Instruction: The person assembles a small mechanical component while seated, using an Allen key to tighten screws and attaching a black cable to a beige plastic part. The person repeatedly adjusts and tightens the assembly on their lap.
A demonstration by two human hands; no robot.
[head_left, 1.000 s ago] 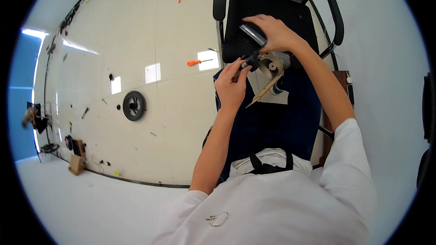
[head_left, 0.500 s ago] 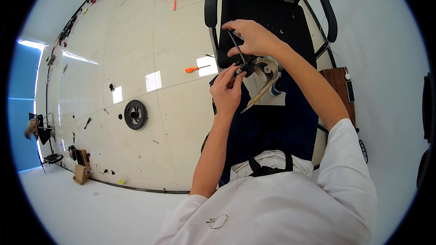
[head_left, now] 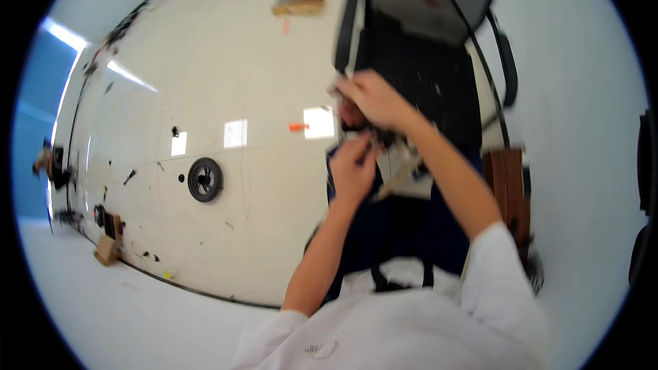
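Motion smears both hands and the parts between them. My left hand (head_left: pixel 353 173) is closed on a small dark fitting (head_left: pixel 374 140), its fingertips pinching the near side. Joined to or lying against this fitting is a beige curved piece (head_left: pixel 396 181), which hangs over my lap; the blur hides how they connect. Just beyond, my right hand (head_left: pixel 375 99) arches over the fitting with fingers curled together. It was on a thin dark hex key a moment earlier; the key's shaft can hardly be made out now.
A black office chair (head_left: pixel 425 82) faces me. On the floor to the left lie an orange-handled screwdriver (head_left: pixel 298 127), a black wheel (head_left: pixel 205 179) and small dark parts. A cardboard box (head_left: pixel 298 5) is farther off. A brown wooden box (head_left: pixel 506 192) stands at my right.
The view has shifted and blurred. My right hand has come lower and nearer my left, its fingers more curled around the key's end. My left hand keeps its grip on the fitting.
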